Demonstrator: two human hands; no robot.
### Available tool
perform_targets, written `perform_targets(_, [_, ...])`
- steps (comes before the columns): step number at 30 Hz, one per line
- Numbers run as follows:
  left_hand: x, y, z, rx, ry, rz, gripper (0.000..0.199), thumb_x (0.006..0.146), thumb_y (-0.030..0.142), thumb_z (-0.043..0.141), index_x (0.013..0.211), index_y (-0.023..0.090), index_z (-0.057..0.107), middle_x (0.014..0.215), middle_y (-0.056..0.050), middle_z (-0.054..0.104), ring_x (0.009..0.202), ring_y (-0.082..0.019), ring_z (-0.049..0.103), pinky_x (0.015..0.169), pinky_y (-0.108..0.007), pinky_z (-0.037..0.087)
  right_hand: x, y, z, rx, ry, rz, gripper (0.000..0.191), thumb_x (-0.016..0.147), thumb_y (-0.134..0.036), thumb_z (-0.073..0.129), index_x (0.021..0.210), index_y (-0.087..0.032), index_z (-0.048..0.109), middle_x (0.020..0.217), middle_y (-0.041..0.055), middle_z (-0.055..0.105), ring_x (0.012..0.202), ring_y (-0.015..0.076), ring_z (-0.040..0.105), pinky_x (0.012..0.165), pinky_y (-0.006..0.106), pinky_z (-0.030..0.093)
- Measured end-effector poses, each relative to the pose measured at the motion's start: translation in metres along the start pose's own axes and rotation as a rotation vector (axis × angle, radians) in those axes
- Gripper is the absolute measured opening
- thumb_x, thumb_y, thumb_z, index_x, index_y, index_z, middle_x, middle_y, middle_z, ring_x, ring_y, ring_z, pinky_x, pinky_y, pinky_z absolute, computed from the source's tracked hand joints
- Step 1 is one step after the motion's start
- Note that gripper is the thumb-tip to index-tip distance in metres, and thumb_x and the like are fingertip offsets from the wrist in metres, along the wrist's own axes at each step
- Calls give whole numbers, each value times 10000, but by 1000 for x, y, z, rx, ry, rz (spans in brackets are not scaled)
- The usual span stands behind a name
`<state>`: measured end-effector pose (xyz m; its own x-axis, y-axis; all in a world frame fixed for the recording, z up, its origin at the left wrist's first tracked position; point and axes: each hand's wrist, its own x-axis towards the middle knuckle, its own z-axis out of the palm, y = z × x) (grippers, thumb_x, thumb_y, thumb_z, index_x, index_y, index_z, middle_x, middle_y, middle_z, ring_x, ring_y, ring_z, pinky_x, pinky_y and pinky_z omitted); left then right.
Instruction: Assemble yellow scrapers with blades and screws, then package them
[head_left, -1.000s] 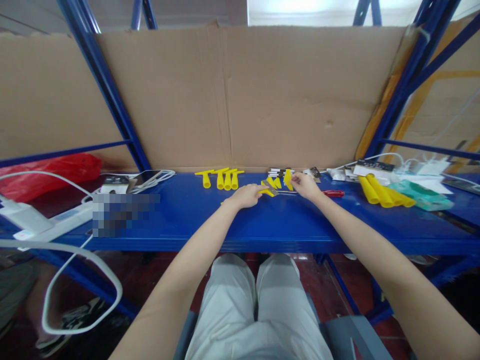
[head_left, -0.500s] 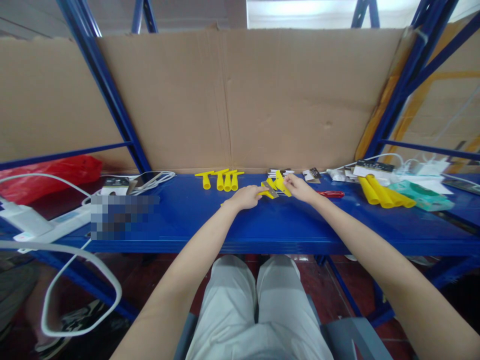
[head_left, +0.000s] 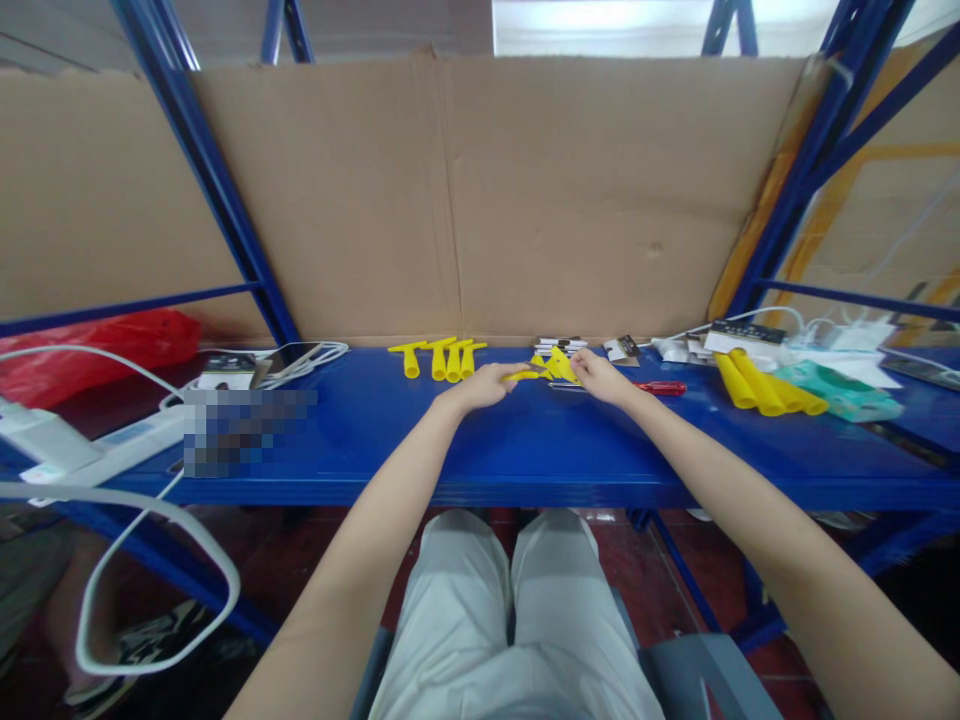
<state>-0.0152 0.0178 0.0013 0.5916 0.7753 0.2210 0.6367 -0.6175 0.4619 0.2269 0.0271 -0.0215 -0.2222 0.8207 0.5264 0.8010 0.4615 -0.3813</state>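
My left hand [head_left: 486,388] is closed on a small yellow plastic piece [head_left: 523,376], with a thin grey metal plate at its tip. A flat yellow plastic piece [head_left: 559,366] is pinched in the fingers of my right hand [head_left: 600,378]; the two pieces are close together, and I cannot tell whether they touch. A screwdriver with a red handle [head_left: 661,388] lies on the blue table [head_left: 555,440], its shaft running beneath my right hand. Left of the hands stand several yellow T-shaped pieces [head_left: 439,360] in a row.
At the right, several yellow tubes [head_left: 761,385] lie by a green packet [head_left: 844,390]. Small black-and-white packages [head_left: 621,349] sit along the cardboard back wall [head_left: 525,200]. A power strip [head_left: 124,440], white cables and a red plastic bag [head_left: 112,350] occupy the left side.
My left hand has moved slightly left and up, turning its yellow piece flatter. In my right hand, the flat yellow piece has tilted and shifted slightly.
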Motion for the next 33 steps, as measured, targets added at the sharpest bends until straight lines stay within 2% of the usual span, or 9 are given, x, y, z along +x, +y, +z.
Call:
perform_targets(2, [-2,-2,-8,-208,-58,-79,499,868,170,417,1366,195,407,1071,-85,647,770,-141,603,674,-269,478,0,1,0,-1,0,-11,97,814,-176,385,786,-196,475,632,19,570,565,146,503,570,244,391])
perform_targets(5, [-8,-4,-17,-519,-112,-124,482,876,208,425,1357,176,406,987,-103,630,547,-76,499,498,-222,405,0,2,0,-13,2,-14,89,808,-175,391,791,-197,475,623,18,566,559,148,503,569,244,390])
perform_targets(10, [-16,-7,-24,-851,-193,-169,393,866,232,466,1254,171,463,876,-74,597,499,-54,441,449,-203,347,0,1,1,-43,15,-2,107,819,-178,391,811,-193,497,635,33,592,578,159,530,593,251,402])
perform_targets(19, [-19,-7,-23,-999,-274,-158,277,841,186,500,1114,143,509,744,-29,553,464,-50,449,403,-185,311,5,-1,3,-66,46,103,104,815,-148,414,784,-189,505,689,67,631,639,174,575,617,252,412])
perform_targets(22, [-17,-9,-21,-928,-270,-162,357,827,193,523,1180,150,493,756,-28,569,476,-54,461,412,-180,328,17,-4,1,-49,99,164,99,795,-134,438,747,-196,497,707,73,635,675,180,588,635,257,418])
perform_targets(25, [-13,-11,-18,-752,-238,-141,467,834,228,519,1291,163,445,817,-45,604,500,-62,472,456,-196,369,31,-11,-2,40,163,203,111,787,-142,453,698,-202,481,699,62,624,667,170,577,635,260,420])
perform_targets(28, [-7,-12,-12,-404,-145,-111,486,862,235,461,1345,196,429,927,-70,639,594,-102,542,566,-243,439,38,-21,-2,261,212,239,148,803,-184,452,657,-208,463,560,5,543,541,140,516,555,250,408])
perform_targets(30, [-3,-12,-6,-112,-37,-75,455,873,211,420,1326,220,469,1033,-76,643,782,-156,597,713,-287,467,35,-28,1,488,184,291,184,831,-220,420,649,-210,445,472,-37,449,425,113,427,463,236,367])
perform_targets(33, [0,-9,3,271,89,-7,436,884,223,399,1308,256,495,1145,-71,606,1019,-202,562,893,-322,420,24,-36,6,771,96,390,220,851,-223,397,633,-202,424,439,-59,401,341,75,336,371,205,294])
